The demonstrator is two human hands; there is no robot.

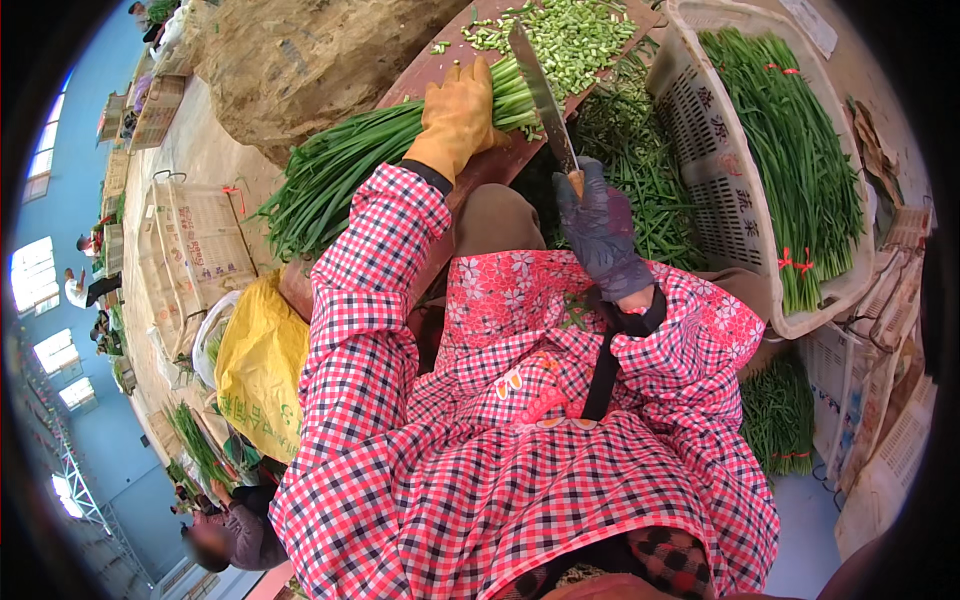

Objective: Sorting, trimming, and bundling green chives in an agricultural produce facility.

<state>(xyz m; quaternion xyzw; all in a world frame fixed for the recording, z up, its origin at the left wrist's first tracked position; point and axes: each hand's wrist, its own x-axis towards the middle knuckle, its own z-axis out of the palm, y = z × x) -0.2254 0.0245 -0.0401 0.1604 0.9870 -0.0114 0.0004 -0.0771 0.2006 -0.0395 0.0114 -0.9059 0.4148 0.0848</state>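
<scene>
My left hand (457, 112), in an orange rubber glove, grips a thick bunch of garlic chives (349, 165) lying across a reddish board (486, 166). The green leaves trail to the left and the pale stem ends point right. In my right hand (604, 225), which wears a dark patterned glove, is the wooden handle of a long knife (541, 94). Its blade stands just beside the stem ends, tip away from me; whether it touches them I cannot tell. Short cut stem pieces (574, 37) cover the far end of the board.
A pale plastic crate (686, 142) at right holds tied chive bundles (787, 150). Loose leaves (637, 172) heap between board and crate. A large rock (300, 67) lies beyond the board. At left are a yellow sack (262, 367), folded crates (195, 247) and a person (251, 525).
</scene>
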